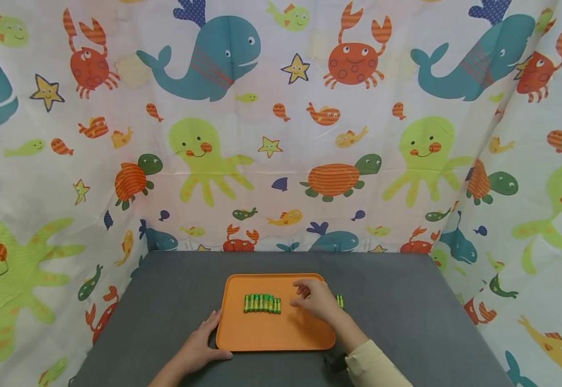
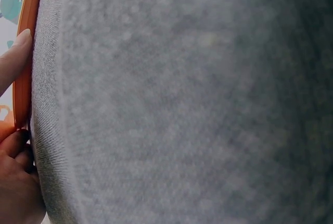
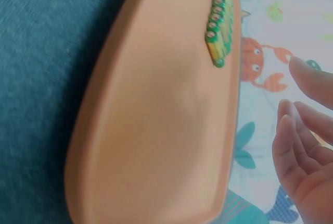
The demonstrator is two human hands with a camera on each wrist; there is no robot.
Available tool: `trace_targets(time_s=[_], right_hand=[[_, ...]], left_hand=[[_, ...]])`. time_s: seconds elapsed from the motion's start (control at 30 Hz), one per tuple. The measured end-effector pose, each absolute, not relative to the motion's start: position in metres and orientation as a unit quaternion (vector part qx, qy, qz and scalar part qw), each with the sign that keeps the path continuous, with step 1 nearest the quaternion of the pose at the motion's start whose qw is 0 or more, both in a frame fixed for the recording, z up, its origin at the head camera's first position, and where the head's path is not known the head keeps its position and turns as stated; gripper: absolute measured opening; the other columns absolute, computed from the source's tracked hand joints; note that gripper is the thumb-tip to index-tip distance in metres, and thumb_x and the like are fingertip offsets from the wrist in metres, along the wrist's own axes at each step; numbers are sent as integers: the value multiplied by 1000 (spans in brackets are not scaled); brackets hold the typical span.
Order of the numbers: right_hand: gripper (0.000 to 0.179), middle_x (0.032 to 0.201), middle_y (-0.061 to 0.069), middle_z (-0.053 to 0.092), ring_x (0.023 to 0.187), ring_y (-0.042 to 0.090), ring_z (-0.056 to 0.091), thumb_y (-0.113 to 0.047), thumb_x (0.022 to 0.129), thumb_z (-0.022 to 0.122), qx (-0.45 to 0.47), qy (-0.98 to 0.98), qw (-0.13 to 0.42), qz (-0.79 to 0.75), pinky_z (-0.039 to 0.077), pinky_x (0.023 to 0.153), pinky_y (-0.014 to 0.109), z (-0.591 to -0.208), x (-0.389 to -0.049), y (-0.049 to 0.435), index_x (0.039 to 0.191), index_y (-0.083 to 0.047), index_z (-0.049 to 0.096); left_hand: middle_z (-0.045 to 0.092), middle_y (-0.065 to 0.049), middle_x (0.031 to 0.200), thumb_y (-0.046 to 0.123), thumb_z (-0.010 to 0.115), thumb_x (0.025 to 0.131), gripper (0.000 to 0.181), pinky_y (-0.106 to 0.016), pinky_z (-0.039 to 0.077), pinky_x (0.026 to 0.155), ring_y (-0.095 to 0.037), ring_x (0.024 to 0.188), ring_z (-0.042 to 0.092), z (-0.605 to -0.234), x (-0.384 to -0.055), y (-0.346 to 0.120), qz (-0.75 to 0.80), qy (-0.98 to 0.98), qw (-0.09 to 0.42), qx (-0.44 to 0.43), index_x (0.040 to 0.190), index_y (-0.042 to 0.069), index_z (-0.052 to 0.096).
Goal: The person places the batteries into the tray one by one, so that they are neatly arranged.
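Observation:
My left hand (image 1: pixel 196 344) grips the near left corner of the orange tray (image 1: pixel 266 336); its fingers lie at the left rim and its thumb at the front. In the left wrist view, a fingertip touches the tray's rim (image 2: pixel 28 73) and curled fingers (image 2: pixel 13 156) sit lower down. A row of several green and yellow batteries (image 1: pixel 261 303) lies side by side on the tray. To their right, my right hand (image 1: pixel 317 301) hovers over the tray, fingers loosely bent. In the right wrist view, nothing shows between its thumb and fingers (image 3: pixel 289 140).
More green batteries (image 1: pixel 340 301) show past my right hand, beside the tray's right edge; the hand partly hides them. Beneath the tray is a dark grey table (image 1: pixel 174 290). A curtain (image 1: pixel 281 177) printed with sea animals surrounds it at the back and sides.

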State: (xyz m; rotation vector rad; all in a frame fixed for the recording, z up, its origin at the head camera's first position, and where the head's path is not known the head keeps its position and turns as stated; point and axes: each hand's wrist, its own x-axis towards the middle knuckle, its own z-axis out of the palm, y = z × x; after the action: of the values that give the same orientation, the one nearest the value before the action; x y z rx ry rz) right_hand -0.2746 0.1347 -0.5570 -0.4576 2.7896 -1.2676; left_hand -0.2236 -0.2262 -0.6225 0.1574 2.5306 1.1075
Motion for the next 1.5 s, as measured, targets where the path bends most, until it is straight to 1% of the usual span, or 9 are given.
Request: trace_targets(time_s=[0.2,0.43,0.57,0.7,0.87,1.0,1.13,1.23,1.5], right_hand=[[40,103,11,70,85,13,62,-20,85,83,-115,906,0,-408,54,71,29,-550,-274,149,122,-10,71],[40,105,12,72,84,15,64,-20,84,84,-80,912,-22,-402,56,70,31,-551,-273,174,120,-10,73],[43,111,12,71,84,15,64,-19,83,84,-63,912,-22,-404,55,63,30,-557,-271,192,124,-10,72],[47,121,12,67,76,14,62,-15,82,85,-44,910,-13,-411,52,55,30,-565,-270,210,127,-8,70],[52,129,12,62,73,13,60,-14,81,86,-28,919,-8,-394,51,59,30,-577,-273,233,129,-9,69],[58,125,14,64,73,14,58,-12,77,88,-27,932,0,-362,50,61,31,-586,-274,247,130,-6,67],[63,111,13,64,70,15,58,-9,72,91,-24,934,26,-357,49,60,32,-595,-273,255,130,-6,67],[64,100,11,63,67,15,57,-6,70,91,-18,928,42,-369,47,57,31,-600,-273,258,129,-5,67],[55,100,9,62,66,15,56,-3,73,88,-9,924,41,-380,47,56,31,-608,-275,259,125,-5,70]], left_hand=[[23,-19,166,53,89,69,118,-78,20,108,-56,148,17,-623,-222,-226,394,899,183,58,163,20,25],[22,-19,166,51,89,69,118,-77,20,109,-56,148,17,-623,-221,-225,395,900,176,61,162,19,25],[22,-20,166,51,89,70,117,-77,20,109,-56,148,17,-624,-220,-224,400,898,172,67,163,19,25],[22,-19,166,51,89,70,117,-77,20,109,-55,149,17,-625,-221,-223,402,897,172,69,163,19,25],[22,-18,167,52,89,69,118,-77,21,109,-55,149,17,-627,-221,-225,398,898,175,64,163,20,25],[22,-18,167,53,89,68,119,-76,22,109,-54,149,17,-628,-222,-226,401,897,177,61,163,19,25],[21,-18,167,53,89,69,119,-76,22,109,-54,150,17,-628,-223,-226,400,896,181,58,163,19,25],[22,-19,167,53,89,68,119,-75,23,109,-54,149,18,-628,-223,-226,401,897,180,57,162,19,25],[21,-19,167,51,89,70,118,-76,22,109,-55,149,17,-626,-223,-225,405,894,182,59,163,19,25]])
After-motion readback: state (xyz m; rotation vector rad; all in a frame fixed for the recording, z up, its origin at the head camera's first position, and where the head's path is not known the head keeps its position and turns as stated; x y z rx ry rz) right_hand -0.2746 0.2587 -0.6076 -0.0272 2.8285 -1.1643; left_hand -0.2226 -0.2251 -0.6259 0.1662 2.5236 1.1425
